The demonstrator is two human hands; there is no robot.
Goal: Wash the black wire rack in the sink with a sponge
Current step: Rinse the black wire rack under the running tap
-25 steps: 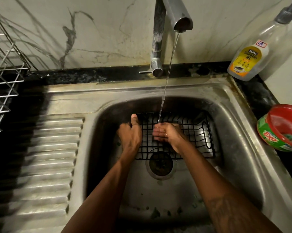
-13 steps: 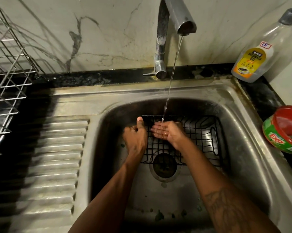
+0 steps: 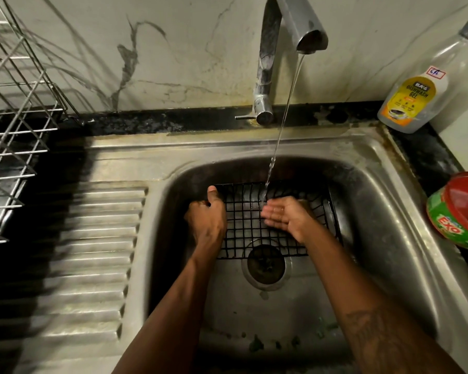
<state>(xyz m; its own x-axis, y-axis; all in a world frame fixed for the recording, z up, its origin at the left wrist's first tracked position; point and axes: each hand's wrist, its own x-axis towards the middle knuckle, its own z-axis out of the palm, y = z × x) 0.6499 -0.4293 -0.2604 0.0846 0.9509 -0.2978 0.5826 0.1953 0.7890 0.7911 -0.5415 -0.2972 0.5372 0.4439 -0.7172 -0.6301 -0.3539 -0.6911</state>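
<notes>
Black wire rack point(image 3: 243, 225) lies in the far half of the sink point(image 3: 389, 206) basin, its near edge reaching over the drain point(image 3: 266, 263). The left hand point(image 3: 207, 218) grips the rack's left edge, fingers curled down around it and the thumb pointing up along the side. The right hand point(image 3: 286, 215) is spread over the middle of the grid, fingers straight and together, holding nothing that can be seen. A thin stream of water point(image 3: 281, 130) runs from the tap point(image 3: 286, 22) and lands at the right hand's fingertips. Left of the basin is the ribbed drainboard point(image 3: 92, 252), with a silver wire dish rack point(image 3: 11, 130) beyond it. On the counter to the right stand a dishwash gel bottle point(image 3: 416, 95) and a red-and-green tub point(image 3: 459, 211).
</notes>
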